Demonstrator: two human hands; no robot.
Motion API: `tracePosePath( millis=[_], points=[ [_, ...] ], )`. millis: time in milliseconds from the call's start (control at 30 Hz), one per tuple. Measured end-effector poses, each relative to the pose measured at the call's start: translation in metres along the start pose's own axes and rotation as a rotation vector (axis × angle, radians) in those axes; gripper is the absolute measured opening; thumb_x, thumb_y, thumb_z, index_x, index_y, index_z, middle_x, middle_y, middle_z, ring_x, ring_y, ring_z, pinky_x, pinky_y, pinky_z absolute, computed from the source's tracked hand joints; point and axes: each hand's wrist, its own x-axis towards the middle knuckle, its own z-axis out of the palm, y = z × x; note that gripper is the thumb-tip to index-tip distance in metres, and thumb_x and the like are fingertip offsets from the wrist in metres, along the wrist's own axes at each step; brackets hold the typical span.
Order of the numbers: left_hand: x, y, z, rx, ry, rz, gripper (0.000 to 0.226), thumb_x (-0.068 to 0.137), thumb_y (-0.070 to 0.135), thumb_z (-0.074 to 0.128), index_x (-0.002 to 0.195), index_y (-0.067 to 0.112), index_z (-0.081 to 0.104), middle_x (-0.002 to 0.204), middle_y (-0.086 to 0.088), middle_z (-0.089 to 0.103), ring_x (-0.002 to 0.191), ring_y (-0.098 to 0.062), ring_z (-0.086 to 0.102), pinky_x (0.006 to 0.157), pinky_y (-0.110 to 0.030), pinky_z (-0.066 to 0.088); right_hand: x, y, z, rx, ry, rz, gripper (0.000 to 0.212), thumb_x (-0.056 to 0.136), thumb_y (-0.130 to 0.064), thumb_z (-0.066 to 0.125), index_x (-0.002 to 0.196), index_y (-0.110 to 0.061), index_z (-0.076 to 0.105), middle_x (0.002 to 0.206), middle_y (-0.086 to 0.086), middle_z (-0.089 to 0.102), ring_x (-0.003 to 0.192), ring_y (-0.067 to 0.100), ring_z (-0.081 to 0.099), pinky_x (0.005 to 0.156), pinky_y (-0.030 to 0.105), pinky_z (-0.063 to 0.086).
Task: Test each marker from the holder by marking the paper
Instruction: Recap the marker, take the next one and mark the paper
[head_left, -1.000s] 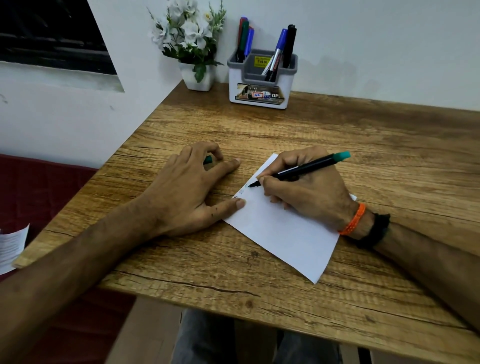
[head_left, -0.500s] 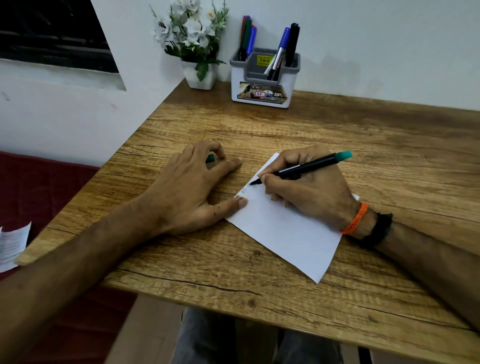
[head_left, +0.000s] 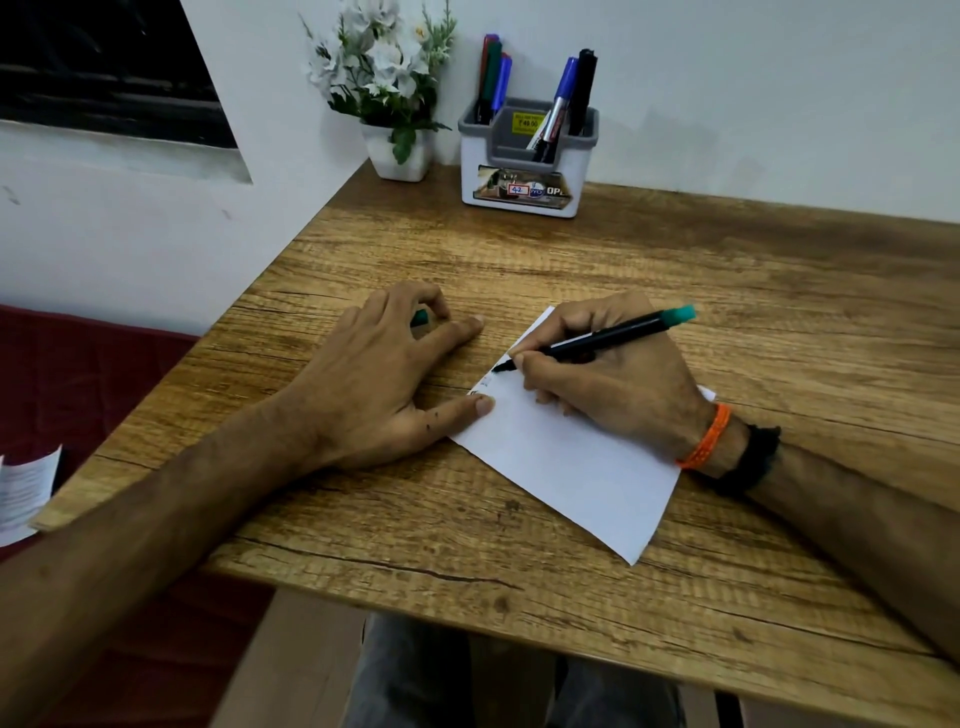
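Two hands work on a brown wood-grain bench (head_left: 675, 270) that stands in a corner of pale walls. The white rectangular sheet of paper (head_left: 582, 467) lies slanted near the front edge of the bench. The right hand (head_left: 613, 384) rests on the paper and grips a black marker with a teal end (head_left: 608, 338) between thumb and fingers; its tip touches the paper at the far left corner, beside faint marks. The left hand (head_left: 374, 384) lies just left of the paper, its thumb pressing on the paper edge, and its curled fingers pinch a small teal cap (head_left: 420, 317). Far behind the paper, against the back wall, stands a white and grey plastic holder (head_left: 519, 171) with several markers upright in it. Left of the holder, in the corner, is a white pot with white artificial flowers (head_left: 387, 88). A dark window opening (head_left: 104, 67) is in the left wall. Left of the bench, lower, is a dark red surface (head_left: 78, 374) with a printed slip of paper (head_left: 26, 488) on it.
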Motion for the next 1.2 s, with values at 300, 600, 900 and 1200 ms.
tracePosePath(
  millis=[300,600,900,1200],
  points=[
    [-0.002,0.0,-0.001,-0.059,0.012,0.0,0.08,0.081,0.078,0.025,0.148,0.035,0.029,0.136,0.003,0.031,0.117,-0.012,0.034,0.098,-0.035,0.036,0.003,0.003,-0.002,0.166,0.088,0.024,0.007,0.086,0.002,0.069,0.08,0.004,0.071,0.061,0.006,0.068,0.047,0.007,0.061,0.044,0.019,0.047],
    [0.003,0.011,-0.012,-0.67,0.305,-0.075,0.014,0.1,0.015,0.044,0.114,0.015,0.042,0.107,0.014,0.063,0.096,-0.01,0.062,0.076,-0.031,0.055,0.011,-0.004,-0.022,0.613,-0.024,0.099,0.029,0.08,-0.017,0.054,0.094,-0.002,0.073,0.076,0.012,0.071,0.062,0.015,0.065,0.053,0.022,0.051],
    [0.004,0.016,-0.013,-0.97,0.284,-0.08,0.021,0.091,0.006,0.061,0.103,0.022,0.058,0.092,-0.002,0.067,0.08,-0.013,0.065,0.064,-0.023,0.052,0.007,-0.006,-0.017,0.523,-0.048,0.033,0.014,0.082,-0.015,0.057,0.091,-0.007,0.064,0.086,0.018,0.075,0.061,0.019,0.068,0.051,0.024,0.05],
    [0.006,0.019,-0.014,-0.946,0.316,-0.031,0.013,0.089,0.009,0.063,0.1,0.015,0.062,0.094,0.003,0.064,0.083,-0.001,0.064,0.071,-0.012,0.049,0.002,-0.007,-0.009,0.391,-0.011,-0.02,0.011,0.083,-0.016,0.073,0.09,-0.007,0.071,0.073,0.01,0.073,0.049,0.015,0.059,0.05,0.024,0.047]
  ],
)
